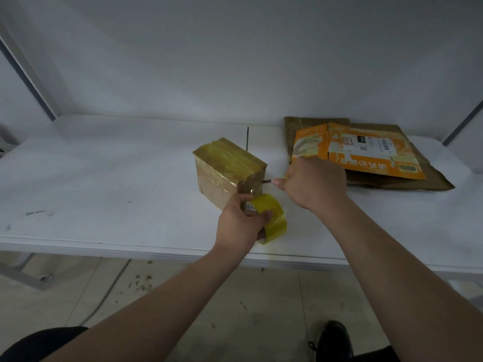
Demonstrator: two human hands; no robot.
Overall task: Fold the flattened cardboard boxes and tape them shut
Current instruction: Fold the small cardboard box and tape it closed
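The left hand [240,220] is curled round a yellow tape roll [274,218], thumb on its outer face and fingers through the core, just beside the near right corner of the taped box [230,171]. The box stands folded and wrapped in glossy tape near the middle of the tabletop [104,178]. The right hand [316,184] is closed in a fist on a thin tool [266,181]. Only its dark tip and a sliver of yellow show, so what kind of tool it is cannot be told. The tip points at the box's right side, and contact is unclear. Flattened boxes [366,152], an orange printed one on brown ones, lie toward the far right corner, partly hidden by the right hand.
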